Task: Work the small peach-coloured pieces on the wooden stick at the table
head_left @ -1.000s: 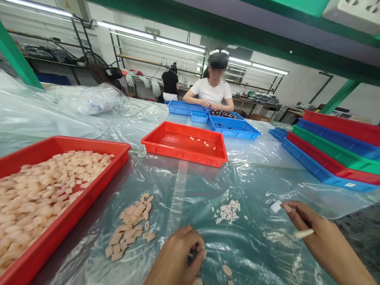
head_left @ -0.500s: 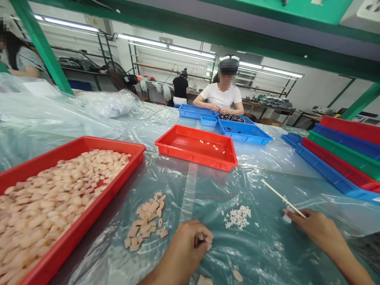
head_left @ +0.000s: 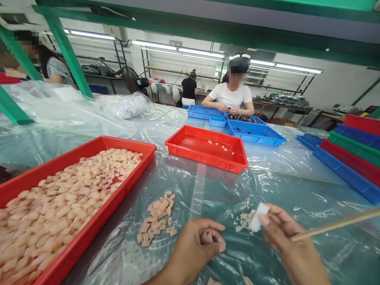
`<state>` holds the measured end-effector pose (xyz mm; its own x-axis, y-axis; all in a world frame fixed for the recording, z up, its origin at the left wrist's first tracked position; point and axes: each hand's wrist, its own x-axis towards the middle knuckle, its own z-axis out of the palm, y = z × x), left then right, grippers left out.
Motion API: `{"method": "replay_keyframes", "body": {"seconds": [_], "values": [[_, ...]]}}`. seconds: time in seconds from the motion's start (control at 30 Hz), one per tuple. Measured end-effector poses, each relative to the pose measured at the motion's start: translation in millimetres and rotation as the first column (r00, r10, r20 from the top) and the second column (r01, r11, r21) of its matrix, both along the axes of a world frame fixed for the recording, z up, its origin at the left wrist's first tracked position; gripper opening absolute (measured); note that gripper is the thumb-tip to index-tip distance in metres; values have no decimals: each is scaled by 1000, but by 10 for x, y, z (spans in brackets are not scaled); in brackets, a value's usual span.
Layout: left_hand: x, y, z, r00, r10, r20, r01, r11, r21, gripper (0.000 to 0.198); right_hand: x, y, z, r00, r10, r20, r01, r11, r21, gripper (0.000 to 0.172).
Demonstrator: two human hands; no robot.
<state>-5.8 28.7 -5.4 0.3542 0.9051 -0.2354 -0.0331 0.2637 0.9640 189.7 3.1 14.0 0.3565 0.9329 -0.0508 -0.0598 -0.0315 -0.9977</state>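
Note:
My right hand [head_left: 289, 241] pinches a small white block [head_left: 259, 217] between thumb and fingers, over the edge of a heap of small white bits [head_left: 242, 223]. A thin, pale stick [head_left: 335, 226] is also tucked in that hand and points off to the right. My left hand [head_left: 194, 249] is closed, its fingers curled towards the thumb low in the middle; what they hold is too small to make out. Left of it lies a loose pile of flat beige pieces [head_left: 156, 221], some square and some oval, on the plastic-covered table [head_left: 178, 182].
A red tray [head_left: 130, 202] full of pale oval pieces stands at left. Another red tray [head_left: 204, 156] with several pieces lies ahead. Stacked coloured trays [head_left: 353, 158] are at right. Across the table a person [head_left: 230, 97] works over blue trays [head_left: 258, 136]. A green frame [head_left: 65, 55] rises at left.
My right hand has moved left and turned, bringing the white block up beside the white bits. The stick now points right instead of up and left. My left hand stays closed.

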Motion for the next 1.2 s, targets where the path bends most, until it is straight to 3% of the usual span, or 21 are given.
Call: {"method": "replay_keyframes", "body": {"seconds": [0.13, 0.37, 0.57, 0.7, 0.83, 1.0, 1.13, 1.2], "values": [[20, -34, 22, 999, 16, 38, -16, 1000, -18, 31, -438, -109, -105, 982, 84, -170, -76, 996, 52, 31], [36, -70, -25, 996, 26, 83, -24, 999, -22, 29, -501, -145, -243, 975, 93, -204, -84, 995, 51, 30], [34, -75, -61, 994, -8, 110, 8, 1000, -4, 26, -467, -174, -360, 997, 74, -29, -75, 997, -20, 36], [26, -42, -62, 974, -24, 224, 37, 998, -50, 41, -416, -175, -400, 989, 127, 82, -119, 989, -91, 34], [16, -23, -44, 982, -50, 180, 61, 996, -58, 45, -420, -188, -363, 991, 116, 74, -106, 987, -122, 39], [-1, -31, -25, 999, -35, -8, 35, 999, -30, 28, -423, -200, -223, 999, 3, 52, 4, 991, -130, 37], [5, -57, 1, 996, -81, -36, 80, 997, -17, 19, -108, -103, -115, 992, -120, 33, 122, 989, -80, 43], [28, -83, -6, 988, -130, -87, 133, 991, 35, 15, 146, -25, -81, 981, -46, 190, 77, 985, -157, 47]]}}
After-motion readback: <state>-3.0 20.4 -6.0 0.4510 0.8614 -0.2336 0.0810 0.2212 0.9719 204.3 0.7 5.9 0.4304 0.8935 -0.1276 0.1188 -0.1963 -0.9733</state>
